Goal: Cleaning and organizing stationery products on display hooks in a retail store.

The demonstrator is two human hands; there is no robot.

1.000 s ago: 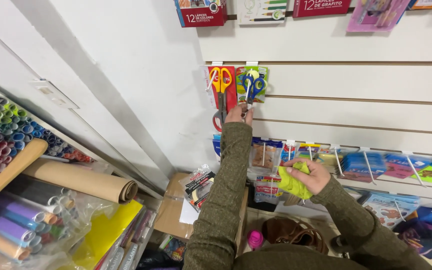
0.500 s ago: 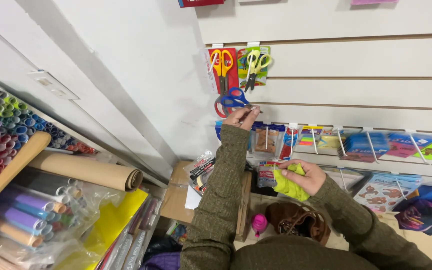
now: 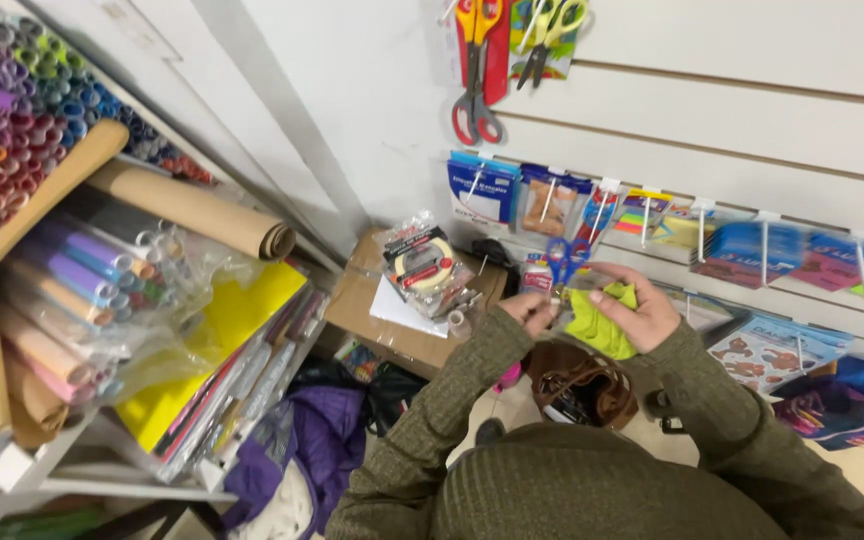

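My left hand [image 3: 529, 312] holds a pair of blue-handled scissors [image 3: 564, 262] in clear packaging, close in front of my chest. My right hand [image 3: 642, 312] grips a bunched yellow-green cloth [image 3: 597, 328] and touches the scissors' packet from the right. Both hands meet just below a row of packets hanging on the slat wall. Both arms wear olive knitted sleeves.
Red-handled scissors [image 3: 476, 70] and green-handled scissors [image 3: 550, 30] hang on the wall above. Hooks with coloured packets [image 3: 742, 250] run to the right. A cardboard box [image 3: 367, 300] carrying a tape pack [image 3: 422, 265] stands below. Paper rolls [image 3: 187, 208] and coloured sheets fill shelves at left. A brown bag [image 3: 577, 385] lies underneath.
My left hand took the blue-handled scissors off the wall hook and brought them down to my right hand. The view tilted downward.
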